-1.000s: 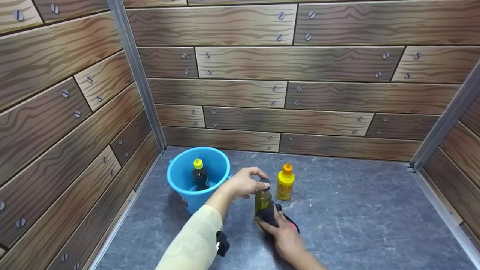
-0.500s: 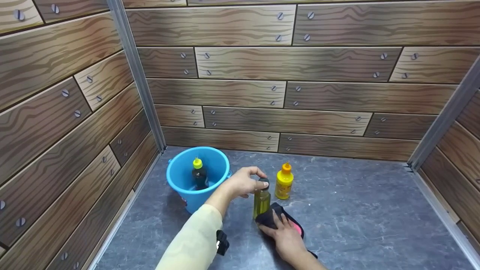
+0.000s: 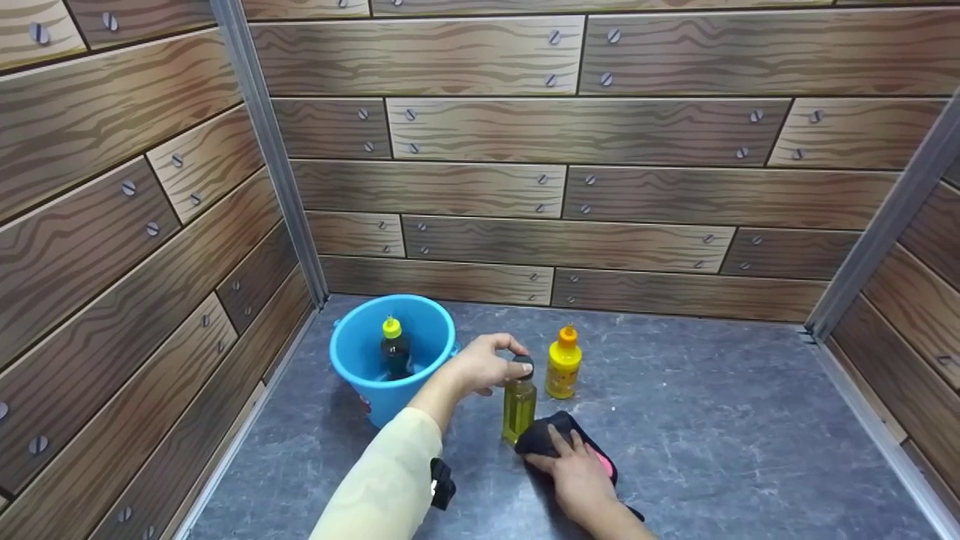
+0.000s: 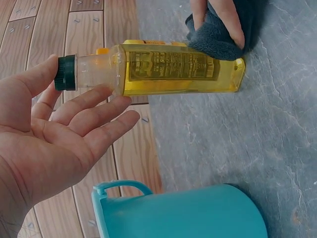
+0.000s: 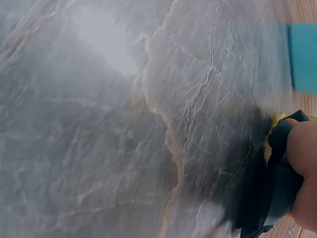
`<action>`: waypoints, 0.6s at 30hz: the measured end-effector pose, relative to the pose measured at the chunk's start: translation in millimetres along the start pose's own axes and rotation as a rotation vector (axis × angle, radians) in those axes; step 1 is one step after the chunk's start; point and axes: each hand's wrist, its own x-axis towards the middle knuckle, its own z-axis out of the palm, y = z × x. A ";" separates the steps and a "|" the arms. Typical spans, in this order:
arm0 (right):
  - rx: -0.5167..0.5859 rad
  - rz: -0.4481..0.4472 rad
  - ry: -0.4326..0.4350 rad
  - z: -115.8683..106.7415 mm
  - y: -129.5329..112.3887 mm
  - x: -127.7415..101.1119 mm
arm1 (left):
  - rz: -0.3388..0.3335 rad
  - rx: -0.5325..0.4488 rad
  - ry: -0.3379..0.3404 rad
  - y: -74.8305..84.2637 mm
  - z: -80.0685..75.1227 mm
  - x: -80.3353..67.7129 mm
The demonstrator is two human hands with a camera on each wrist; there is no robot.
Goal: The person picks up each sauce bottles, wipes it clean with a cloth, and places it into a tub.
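A yellow-green bottle [image 3: 519, 403] with a black cap stands upright on the grey floor. My left hand [image 3: 486, 365] pinches its cap [image 4: 65, 72] between thumb and forefinger, and the other fingers lie loosely by the neck. My right hand [image 3: 576, 471] holds a dark cloth [image 3: 559, 441] with a pink patch, pressed down on the floor against the bottle's base. In the left wrist view the cloth [image 4: 222, 30] touches the bottle [image 4: 178, 69] at its bottom end. The right wrist view shows the cloth [image 5: 277, 198] bunched under my hand.
A blue bucket [image 3: 352, 367] stands in the back left corner with a dark bottle [image 3: 394, 351], yellow-capped, inside it. A yellow bottle [image 3: 562, 366] with an orange cap stands just behind the held bottle. Wood-patterned walls close in three sides.
My right hand with the cloth has slid down off the bottle's side to the floor by its base. My left hand has stayed on the cap.
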 end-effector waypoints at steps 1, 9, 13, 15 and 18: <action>0.003 0.010 -0.005 -1.1 0.4 -1.1 | -0.001 -0.001 0.001 -0.1 0.2 -0.1; 0.091 0.125 0.014 -10.4 6.6 -7.5 | -0.011 -0.016 0.010 0.2 0.0 0.7; 0.104 0.099 0.127 -13.9 9.4 -13.0 | -0.013 -0.021 0.007 0.0 -0.1 1.3; 0.097 0.077 0.190 -15.7 10.0 -16.2 | -0.013 -0.022 0.007 -0.2 0.7 1.1; 0.100 0.050 0.272 -18.2 10.4 -19.7 | -0.010 -0.017 0.010 0.2 2.6 0.2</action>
